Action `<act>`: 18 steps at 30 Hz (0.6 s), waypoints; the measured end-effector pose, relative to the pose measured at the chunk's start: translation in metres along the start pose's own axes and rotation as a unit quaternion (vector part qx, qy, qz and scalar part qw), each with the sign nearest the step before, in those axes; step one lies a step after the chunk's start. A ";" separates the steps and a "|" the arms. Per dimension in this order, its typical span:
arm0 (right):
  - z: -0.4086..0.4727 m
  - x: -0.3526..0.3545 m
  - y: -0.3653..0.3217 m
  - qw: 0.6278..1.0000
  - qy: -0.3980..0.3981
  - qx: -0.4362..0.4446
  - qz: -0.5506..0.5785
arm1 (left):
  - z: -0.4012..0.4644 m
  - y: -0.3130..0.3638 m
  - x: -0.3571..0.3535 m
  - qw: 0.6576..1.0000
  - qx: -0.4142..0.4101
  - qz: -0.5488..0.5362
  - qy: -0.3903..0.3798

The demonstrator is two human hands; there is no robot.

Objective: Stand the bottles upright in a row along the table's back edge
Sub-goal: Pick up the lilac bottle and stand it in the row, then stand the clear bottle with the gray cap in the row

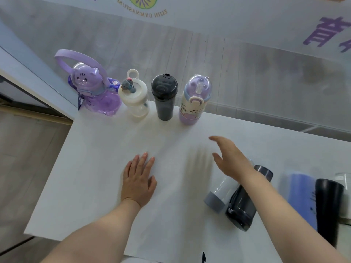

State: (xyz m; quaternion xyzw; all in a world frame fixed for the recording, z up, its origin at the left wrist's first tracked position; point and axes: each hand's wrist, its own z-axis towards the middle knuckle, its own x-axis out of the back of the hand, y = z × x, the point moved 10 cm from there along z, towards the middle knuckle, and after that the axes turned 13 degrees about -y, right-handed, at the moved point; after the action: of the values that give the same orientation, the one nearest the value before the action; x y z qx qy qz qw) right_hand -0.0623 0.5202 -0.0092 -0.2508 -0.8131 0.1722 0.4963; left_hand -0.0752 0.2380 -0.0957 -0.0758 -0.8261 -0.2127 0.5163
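Several bottles stand upright along the back edge of the white table [106,168]: a purple cat bottle [91,88] with a hoop handle, a white bottle [135,97], a dark grey bottle [164,97] and a cream and purple bottle [193,99]. At the right, several more lie on their sides: a white bottle with a grey base [221,194], a smoky black bottle [243,207], a blue bottle [300,194] and a black tumbler [328,207]. My left hand [138,179] rests flat on the table. My right hand [229,158] hovers open above the lying bottles, holding nothing.
A glass wall with purple lettering runs right behind the standing row. The table's left edge drops to a wooden floor. Back-edge room lies to the right of the cream and purple bottle. A clear container [344,179] shows at the far right edge.
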 end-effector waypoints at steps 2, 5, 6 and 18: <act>-0.023 -0.014 0.009 0.997 -0.045 -0.010 -0.061 | 0.000 0.000 0.000 1.000 0.002 0.001 0.000; -0.052 -0.031 0.017 0.989 -0.082 -0.005 -0.121 | -0.001 0.001 0.001 1.000 0.001 0.000 0.004; -0.060 -0.034 0.017 0.987 -0.087 0.002 -0.138 | -0.001 0.002 0.002 1.000 0.001 0.000 0.005; -0.073 -0.067 0.039 0.943 -0.115 -0.022 -0.313 | -0.001 0.002 0.001 1.000 0.005 0.007 0.008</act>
State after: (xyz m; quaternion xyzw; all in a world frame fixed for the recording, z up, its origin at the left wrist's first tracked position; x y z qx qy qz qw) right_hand 0.0382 0.5158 -0.0456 0.0271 -0.9057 0.0181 0.4227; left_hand -0.0738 0.2394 -0.0938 -0.0776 -0.8227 -0.2051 0.5245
